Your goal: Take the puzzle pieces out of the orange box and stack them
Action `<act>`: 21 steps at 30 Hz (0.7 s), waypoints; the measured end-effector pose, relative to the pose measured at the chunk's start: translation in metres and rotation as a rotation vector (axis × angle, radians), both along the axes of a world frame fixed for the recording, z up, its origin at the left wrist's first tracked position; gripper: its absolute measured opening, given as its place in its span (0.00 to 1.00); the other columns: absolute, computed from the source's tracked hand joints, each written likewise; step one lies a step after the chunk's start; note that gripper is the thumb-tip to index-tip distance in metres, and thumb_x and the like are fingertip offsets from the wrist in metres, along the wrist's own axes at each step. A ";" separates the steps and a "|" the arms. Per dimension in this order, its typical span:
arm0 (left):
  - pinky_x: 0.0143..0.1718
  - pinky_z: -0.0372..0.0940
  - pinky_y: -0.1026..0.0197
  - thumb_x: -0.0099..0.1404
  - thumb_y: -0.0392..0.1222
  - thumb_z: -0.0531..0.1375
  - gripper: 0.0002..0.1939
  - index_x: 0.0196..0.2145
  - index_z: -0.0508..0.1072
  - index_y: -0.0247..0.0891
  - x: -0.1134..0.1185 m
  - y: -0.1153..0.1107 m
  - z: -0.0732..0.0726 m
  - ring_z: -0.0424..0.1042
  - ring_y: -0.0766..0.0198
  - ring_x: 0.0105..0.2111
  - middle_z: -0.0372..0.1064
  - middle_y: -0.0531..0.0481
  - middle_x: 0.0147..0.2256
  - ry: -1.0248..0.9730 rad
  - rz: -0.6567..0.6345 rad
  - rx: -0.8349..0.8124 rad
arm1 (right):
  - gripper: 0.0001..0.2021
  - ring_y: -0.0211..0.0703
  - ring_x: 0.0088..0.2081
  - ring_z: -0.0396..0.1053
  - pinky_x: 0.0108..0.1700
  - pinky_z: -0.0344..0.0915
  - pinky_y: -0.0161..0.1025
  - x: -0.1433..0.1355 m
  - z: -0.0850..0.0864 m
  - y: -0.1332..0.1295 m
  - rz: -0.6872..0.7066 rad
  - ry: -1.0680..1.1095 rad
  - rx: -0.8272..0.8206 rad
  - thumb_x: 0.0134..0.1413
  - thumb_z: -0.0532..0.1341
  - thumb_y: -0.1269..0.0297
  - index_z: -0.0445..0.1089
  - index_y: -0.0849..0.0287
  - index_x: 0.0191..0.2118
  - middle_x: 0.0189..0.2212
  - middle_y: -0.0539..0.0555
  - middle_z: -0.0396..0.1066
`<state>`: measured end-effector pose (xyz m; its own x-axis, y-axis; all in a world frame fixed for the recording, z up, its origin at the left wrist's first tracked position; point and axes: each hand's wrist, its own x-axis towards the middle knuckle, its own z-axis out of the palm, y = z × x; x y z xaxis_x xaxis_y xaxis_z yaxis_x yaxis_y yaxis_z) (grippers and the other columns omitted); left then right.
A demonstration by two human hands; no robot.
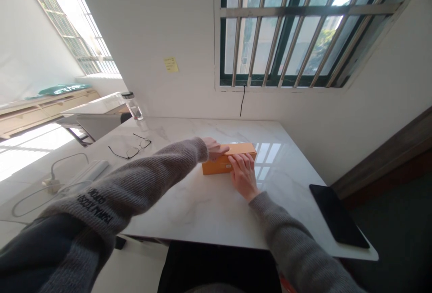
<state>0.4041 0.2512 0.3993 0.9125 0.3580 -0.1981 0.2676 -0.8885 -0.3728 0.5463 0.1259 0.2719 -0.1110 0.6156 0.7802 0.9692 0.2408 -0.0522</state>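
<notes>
An orange box with a small white label on its front lies on the white marbled table, its top looking closed. My left hand rests on the left part of the box top, one finger pointing along it. My right hand lies against the front face and top edge at the right, fingers laid over the edge and close together. The underside of the right fingers is hidden.
Eyeglasses and a clear bottle stand at the table's left. A power strip with a cable lies near the left edge. A black tablet lies at the right edge. A barred window is ahead.
</notes>
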 end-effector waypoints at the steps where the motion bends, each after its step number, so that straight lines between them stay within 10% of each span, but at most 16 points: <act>1: 0.31 0.64 0.57 0.65 0.42 0.57 0.16 0.49 0.63 0.38 0.000 0.001 0.000 0.77 0.52 0.32 0.77 0.38 0.35 -0.024 0.013 -0.010 | 0.26 0.53 0.58 0.58 0.66 0.49 0.58 0.000 -0.002 0.000 0.010 0.011 0.008 0.54 0.54 0.77 0.63 0.57 0.60 0.53 0.59 0.68; 10: 0.38 0.65 0.59 0.68 0.50 0.56 0.18 0.50 0.66 0.37 -0.006 0.015 0.004 0.76 0.54 0.41 0.74 0.38 0.46 -0.074 0.002 -0.116 | 0.26 0.54 0.59 0.59 0.66 0.51 0.58 0.000 -0.006 -0.001 0.010 -0.012 0.013 0.54 0.54 0.77 0.64 0.59 0.60 0.53 0.59 0.67; 21: 0.31 0.66 0.55 0.62 0.38 0.57 0.17 0.50 0.64 0.35 0.008 -0.031 0.002 0.77 0.48 0.35 0.76 0.33 0.37 0.021 0.009 0.005 | 0.13 0.55 0.49 0.60 0.54 0.58 0.52 -0.009 0.006 -0.005 -0.049 0.008 -0.042 0.53 0.58 0.73 0.68 0.60 0.45 0.44 0.60 0.67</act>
<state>0.4116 0.2199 0.4016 0.9047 0.3676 -0.2155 0.2679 -0.8839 -0.3832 0.5376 0.1209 0.2781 -0.0736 0.6527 0.7540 0.9793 0.1901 -0.0689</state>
